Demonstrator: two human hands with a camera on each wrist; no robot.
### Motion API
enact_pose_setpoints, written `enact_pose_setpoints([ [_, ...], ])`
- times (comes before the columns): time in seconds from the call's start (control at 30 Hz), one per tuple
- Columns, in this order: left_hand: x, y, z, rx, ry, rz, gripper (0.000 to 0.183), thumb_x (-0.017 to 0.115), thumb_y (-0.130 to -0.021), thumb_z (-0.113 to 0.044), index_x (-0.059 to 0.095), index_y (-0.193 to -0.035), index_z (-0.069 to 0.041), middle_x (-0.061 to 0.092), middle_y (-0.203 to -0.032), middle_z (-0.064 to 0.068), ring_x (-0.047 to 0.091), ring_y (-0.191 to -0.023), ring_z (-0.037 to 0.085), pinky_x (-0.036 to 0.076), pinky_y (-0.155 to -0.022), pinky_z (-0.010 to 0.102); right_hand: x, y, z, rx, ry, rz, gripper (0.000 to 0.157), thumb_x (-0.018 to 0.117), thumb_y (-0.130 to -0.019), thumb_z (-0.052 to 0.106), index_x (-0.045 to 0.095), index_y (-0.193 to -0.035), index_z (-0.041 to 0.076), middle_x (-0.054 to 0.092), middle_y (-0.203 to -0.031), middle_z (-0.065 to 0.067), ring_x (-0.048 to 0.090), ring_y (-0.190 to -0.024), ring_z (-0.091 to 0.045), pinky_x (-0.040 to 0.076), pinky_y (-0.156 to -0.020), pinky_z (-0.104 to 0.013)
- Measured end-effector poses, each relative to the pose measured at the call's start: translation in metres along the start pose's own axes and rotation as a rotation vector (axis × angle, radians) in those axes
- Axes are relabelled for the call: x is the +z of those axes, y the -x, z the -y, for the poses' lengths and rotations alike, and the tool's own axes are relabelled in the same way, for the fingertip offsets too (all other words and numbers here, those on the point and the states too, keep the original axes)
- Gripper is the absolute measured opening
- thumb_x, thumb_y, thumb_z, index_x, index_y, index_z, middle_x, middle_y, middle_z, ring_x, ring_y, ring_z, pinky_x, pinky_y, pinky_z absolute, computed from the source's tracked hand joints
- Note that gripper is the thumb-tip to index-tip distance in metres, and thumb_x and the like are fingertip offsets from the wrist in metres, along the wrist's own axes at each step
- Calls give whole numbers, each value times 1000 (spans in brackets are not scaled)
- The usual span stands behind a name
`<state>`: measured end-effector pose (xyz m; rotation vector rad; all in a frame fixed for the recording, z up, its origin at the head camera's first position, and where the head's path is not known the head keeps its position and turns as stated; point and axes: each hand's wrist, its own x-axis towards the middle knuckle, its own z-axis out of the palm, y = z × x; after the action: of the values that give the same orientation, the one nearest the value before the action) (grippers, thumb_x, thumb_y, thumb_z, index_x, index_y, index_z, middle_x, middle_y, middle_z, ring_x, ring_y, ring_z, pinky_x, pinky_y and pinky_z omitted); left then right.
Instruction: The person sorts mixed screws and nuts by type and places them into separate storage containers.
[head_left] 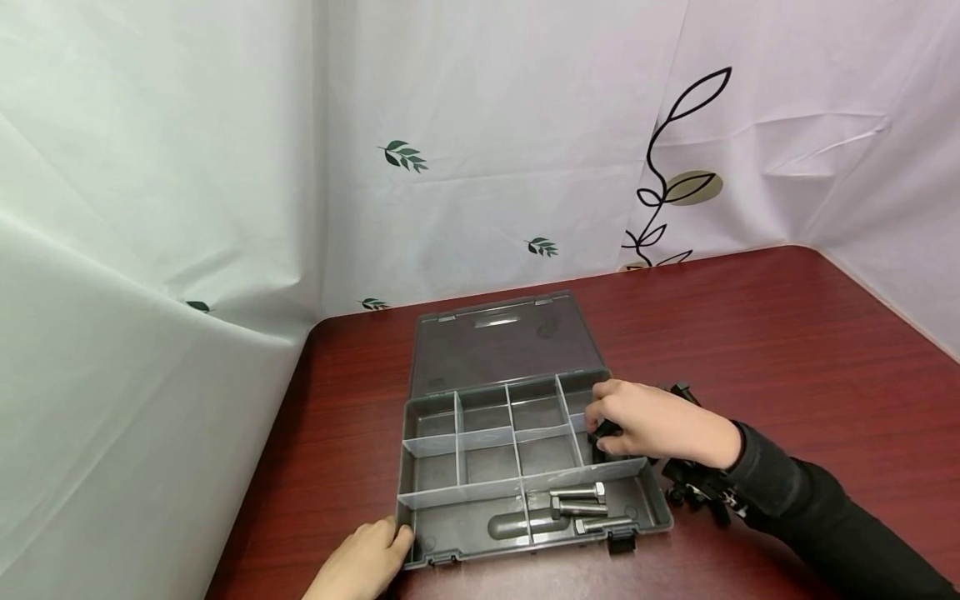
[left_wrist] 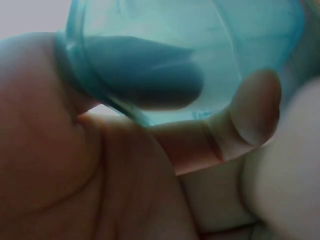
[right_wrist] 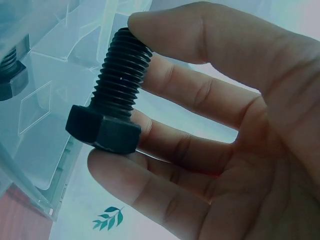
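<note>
My right hand (head_left: pixel 637 417) pinches a black hex bolt (right_wrist: pixel 112 92) between thumb and fingertips, over the right side of the grey organizer box (head_left: pixel 465 537). In the right wrist view the bolt's thread points up and its head down. Another black bolt (right_wrist: pixel 12 75) shows inside the box there. My left hand (head_left: pixel 363 558) grips the box's front left corner; in the left wrist view its fingers (left_wrist: pixel 255 107) curl round the translucent wall (left_wrist: pixel 225 65). Three silver bolts (head_left: pixel 581 508) lie in the long front section, at its right.
The box's lid (head_left: pixel 502 346) lies folded back flat on the red-brown table (head_left: pixel 750 333). Several black bolts (head_left: pixel 701 487) are heaped right of the box, partly behind the right forearm (head_left: pixel 795 492). White curtains (head_left: pixel 480 108) hang at the back and sides.
</note>
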<state>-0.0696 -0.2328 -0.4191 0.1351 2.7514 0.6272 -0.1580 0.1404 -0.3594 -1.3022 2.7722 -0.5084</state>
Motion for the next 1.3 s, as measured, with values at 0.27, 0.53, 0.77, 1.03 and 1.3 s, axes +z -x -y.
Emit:
enact_pose_setpoints([
  [0.27, 0, 0, 0, -2, 1, 1, 29, 45, -93, -31, 48, -70, -12, 47, -68, 1, 41, -63, 20, 38, -61, 39, 0, 4, -3, -4, 47, -37, 34, 71, -78, 29, 64, -108, 15, 54, -98, 0, 50, -82, -12, 43, -64, -26],
  [0.53, 0, 0, 0, -17, -2, 11, 29, 45, -93, -30, 47, -71, -11, 46, -67, 2, 41, -63, 21, 37, -61, 39, -4, 8, -7, 23, 117, -53, 58, 72, -76, 42, 54, -127, 20, 51, -127, -13, 49, -106, -25, 46, -74, -40],
  [0.77, 1, -1, 0, -27, -3, 14, 30, 45, -93, -32, 49, -72, -11, 49, -70, 3, 41, -64, 21, 38, -61, 41, -4, 9, -7, 29, 84, -32, 59, 73, -75, 40, 54, -128, 20, 53, -123, -10, 50, -104, -23, 46, -69, -34],
  [1.03, 0, -1, 0, -18, 0, 12, 29, 45, -93, -31, 49, -72, -11, 49, -70, 2, 41, -64, 21, 38, -61, 41, -13, 16, -23, 81, 61, -56, 57, 72, -77, 38, 56, -127, 18, 54, -121, -10, 51, -105, -26, 46, -74, -38],
  [1.3, 0, -1, 0, -8, 2, 11, 29, 46, -93, -31, 51, -74, -10, 52, -72, 3, 43, -65, 20, 40, -63, 42, -21, 28, -49, 165, 61, -58, 52, 72, -77, 36, 59, -123, 14, 56, -115, -8, 52, -104, -30, 45, -77, -42],
])
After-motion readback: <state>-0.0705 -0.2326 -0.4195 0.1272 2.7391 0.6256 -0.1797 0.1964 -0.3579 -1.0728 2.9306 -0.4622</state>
